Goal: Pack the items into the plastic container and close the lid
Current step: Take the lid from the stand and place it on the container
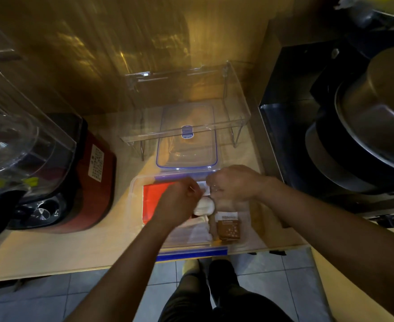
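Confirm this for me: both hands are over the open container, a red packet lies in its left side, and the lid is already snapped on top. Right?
Not quite. In the head view the lid is not on the container; it lies on the counter just behind it, partly under a clear stand. The rest holds: both the left hand and the right hand are over the open container, and the red packet lies in its left side.

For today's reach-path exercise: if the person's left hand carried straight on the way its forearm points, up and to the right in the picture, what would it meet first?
Most likely the right hand, which sits just beyond the left hand over the plastic container; their heights are unclear.
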`<state>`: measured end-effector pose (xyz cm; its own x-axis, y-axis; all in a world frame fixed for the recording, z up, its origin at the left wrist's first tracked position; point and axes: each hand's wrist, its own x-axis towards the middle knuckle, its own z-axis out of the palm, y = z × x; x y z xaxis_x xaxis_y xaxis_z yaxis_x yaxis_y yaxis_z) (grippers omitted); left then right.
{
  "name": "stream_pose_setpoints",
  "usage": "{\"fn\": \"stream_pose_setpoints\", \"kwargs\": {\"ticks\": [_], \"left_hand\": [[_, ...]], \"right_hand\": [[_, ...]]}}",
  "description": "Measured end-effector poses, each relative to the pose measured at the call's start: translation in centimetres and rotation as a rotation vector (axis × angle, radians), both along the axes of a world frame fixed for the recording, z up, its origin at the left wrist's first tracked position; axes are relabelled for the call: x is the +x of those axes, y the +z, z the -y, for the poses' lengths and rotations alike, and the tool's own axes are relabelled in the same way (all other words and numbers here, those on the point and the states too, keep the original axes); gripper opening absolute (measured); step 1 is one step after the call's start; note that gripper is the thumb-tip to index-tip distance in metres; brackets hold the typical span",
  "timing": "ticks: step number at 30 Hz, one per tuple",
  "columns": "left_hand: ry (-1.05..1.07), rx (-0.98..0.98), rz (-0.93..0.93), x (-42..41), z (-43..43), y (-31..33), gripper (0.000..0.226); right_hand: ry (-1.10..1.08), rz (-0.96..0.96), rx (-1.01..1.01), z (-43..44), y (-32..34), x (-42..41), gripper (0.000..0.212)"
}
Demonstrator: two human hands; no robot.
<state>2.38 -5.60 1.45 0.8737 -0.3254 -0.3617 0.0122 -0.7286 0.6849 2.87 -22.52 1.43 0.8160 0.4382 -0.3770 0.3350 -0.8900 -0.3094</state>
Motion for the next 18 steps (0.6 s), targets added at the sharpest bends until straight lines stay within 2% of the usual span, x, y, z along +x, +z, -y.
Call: {"fn": "stream_pose_setpoints", "kwargs": {"ticks": [3,5,8,12,16,18], "left_hand": [[0.094,0.035,0.203,2.8,-2.1,1.0,0.010],[0.095,0.101,0.295,4.7,-3.3,0.9,0.018],[0.109,0.184,0.338,7.2,-4.6,0.2,0.033],[0.188,0.260,0.152,10.3,-5.6,-0.9,0.048],[0.128,0.296,-0.013,12.5,-5.8,-1.8,0.057],[0.103,0.292,-0.094,13.0,-5.8,-2.3,0.059]], "right_hand": [[-0.179,0.063,0.145,0.5,0.7,0.9,0.012],[-0.343,0.108,0.239,0.6,0.7,1.5,0.015],[-0.536,0.152,0.262,0.7,-0.3,2.7,0.021],[-0.872,0.029,0.372,0.7,-1.5,4.6,0.032],[-0.900,-0.101,0.297,0.9,-2.1,5.9,0.028],[-0.934,-0.151,0.349,0.8,-2.1,6.2,0.018]]}}
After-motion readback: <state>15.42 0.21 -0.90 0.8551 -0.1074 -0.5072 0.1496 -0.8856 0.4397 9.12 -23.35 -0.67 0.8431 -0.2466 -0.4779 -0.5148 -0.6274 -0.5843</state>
